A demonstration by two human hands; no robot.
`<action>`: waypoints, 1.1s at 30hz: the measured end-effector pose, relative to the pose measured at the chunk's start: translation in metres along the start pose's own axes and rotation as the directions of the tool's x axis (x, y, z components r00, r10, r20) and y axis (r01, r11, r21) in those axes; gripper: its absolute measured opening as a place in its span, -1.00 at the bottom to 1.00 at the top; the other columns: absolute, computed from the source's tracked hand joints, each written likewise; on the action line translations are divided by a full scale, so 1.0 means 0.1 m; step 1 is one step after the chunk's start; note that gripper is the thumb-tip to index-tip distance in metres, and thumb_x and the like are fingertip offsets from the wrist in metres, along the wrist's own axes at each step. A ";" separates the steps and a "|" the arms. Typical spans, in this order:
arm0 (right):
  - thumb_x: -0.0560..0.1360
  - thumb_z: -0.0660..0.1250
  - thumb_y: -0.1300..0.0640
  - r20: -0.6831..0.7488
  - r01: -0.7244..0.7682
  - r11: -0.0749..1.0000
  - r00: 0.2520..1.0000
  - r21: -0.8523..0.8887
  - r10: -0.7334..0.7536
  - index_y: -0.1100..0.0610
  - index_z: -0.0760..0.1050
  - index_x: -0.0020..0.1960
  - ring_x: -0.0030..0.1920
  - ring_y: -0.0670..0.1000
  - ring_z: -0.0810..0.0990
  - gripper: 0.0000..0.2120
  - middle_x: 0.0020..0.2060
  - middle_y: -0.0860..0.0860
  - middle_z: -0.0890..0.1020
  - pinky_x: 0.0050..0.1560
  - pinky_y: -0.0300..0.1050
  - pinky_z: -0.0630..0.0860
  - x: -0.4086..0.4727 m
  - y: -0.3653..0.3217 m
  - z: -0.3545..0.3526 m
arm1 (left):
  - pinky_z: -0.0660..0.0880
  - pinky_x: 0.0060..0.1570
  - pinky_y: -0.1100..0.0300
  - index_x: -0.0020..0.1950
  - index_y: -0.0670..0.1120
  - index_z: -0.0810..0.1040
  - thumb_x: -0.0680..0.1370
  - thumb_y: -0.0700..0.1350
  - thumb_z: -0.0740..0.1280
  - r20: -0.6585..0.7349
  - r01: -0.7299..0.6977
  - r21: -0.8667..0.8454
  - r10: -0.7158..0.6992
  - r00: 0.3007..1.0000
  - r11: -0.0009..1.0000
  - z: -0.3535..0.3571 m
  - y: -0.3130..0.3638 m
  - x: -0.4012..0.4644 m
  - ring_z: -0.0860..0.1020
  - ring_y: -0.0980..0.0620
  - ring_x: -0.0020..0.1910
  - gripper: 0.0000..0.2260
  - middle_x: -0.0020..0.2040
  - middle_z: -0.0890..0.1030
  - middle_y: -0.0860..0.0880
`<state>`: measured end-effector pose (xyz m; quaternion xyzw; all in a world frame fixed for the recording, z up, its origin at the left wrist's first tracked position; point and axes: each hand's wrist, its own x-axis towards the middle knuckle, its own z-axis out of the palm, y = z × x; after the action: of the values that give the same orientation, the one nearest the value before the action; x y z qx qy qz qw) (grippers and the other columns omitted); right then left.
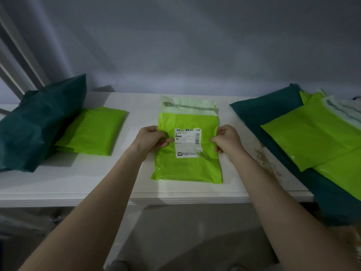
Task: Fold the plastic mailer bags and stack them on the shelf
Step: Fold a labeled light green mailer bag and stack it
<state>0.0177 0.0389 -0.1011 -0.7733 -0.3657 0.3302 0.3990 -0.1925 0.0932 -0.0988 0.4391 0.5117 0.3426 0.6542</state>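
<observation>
Your left hand [151, 138] and right hand [226, 140] pinch the lime mailer [187, 169] at mid-edges, seemingly starting a fold on the shelf [82, 184]; next, crease it evenly.

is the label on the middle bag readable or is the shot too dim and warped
Head view: dim, bluish light, with soft shadows beside the bags. The label on the middle bag is fairly sharp: "3VB" and barcodes read, the fine print doesn't. Wide-angle bending curves the shelf edge; the lower right corner blurs.
</observation>
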 end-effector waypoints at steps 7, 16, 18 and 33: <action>0.50 0.20 0.44 0.116 -0.065 0.937 0.993 0.344 0.026 0.19 0.36 -0.06 -0.52 -0.06 0.62 -0.83 -0.03 0.22 0.58 -0.40 -0.23 0.60 -0.02 -0.07 0.02 | 0.57 -0.18 0.38 -0.16 -0.21 0.45 0.53 -0.36 0.25 0.020 -0.059 -0.071 0.060 0.998 0.996 0.04 -0.02 0.05 0.63 0.11 -0.27 -0.90 -0.17 0.60 -0.18; 0.53 0.02 0.35 0.104 -0.063 0.871 0.994 0.488 0.013 0.24 0.43 0.00 -0.26 0.01 0.63 -0.78 -0.06 0.12 0.59 -0.29 -0.31 0.58 -0.03 -0.10 0.03 | 0.56 -0.27 0.37 -0.24 -0.19 0.52 0.51 -0.40 0.22 -0.138 -0.074 0.011 0.075 0.988 0.997 -0.01 -0.03 0.10 0.54 0.03 -0.27 -0.80 -0.25 0.55 -0.13; 0.55 -0.02 0.27 0.142 -0.154 0.818 0.986 0.554 0.089 0.22 0.46 -0.04 -0.28 0.03 0.64 -0.73 -0.11 0.12 0.61 -0.23 -0.24 0.57 -0.03 -0.10 0.01 | 0.59 -0.17 0.23 -0.25 -0.19 0.53 0.52 -0.35 0.18 -0.204 -0.051 0.106 0.072 0.976 0.993 -0.03 -0.03 0.10 0.55 -0.01 -0.30 -0.79 -0.26 0.56 -0.13; 0.37 0.38 0.42 0.094 -0.120 0.925 0.991 0.360 0.092 0.16 0.42 0.07 -0.29 -0.02 0.51 -0.66 -0.21 0.09 0.50 -0.27 -0.18 0.49 -0.13 -0.05 -0.13 | 0.40 -0.21 0.17 -0.18 -0.15 0.48 0.48 -0.03 0.37 -0.131 0.053 0.425 0.004 0.991 0.903 -0.05 0.10 -0.16 0.43 -0.05 -0.31 -0.80 -0.26 0.48 -0.13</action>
<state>0.0198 0.0253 -0.0880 -0.6916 -0.2705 0.4422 0.5030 -0.2017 0.0836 -0.0846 0.5424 0.6209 0.2413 0.5119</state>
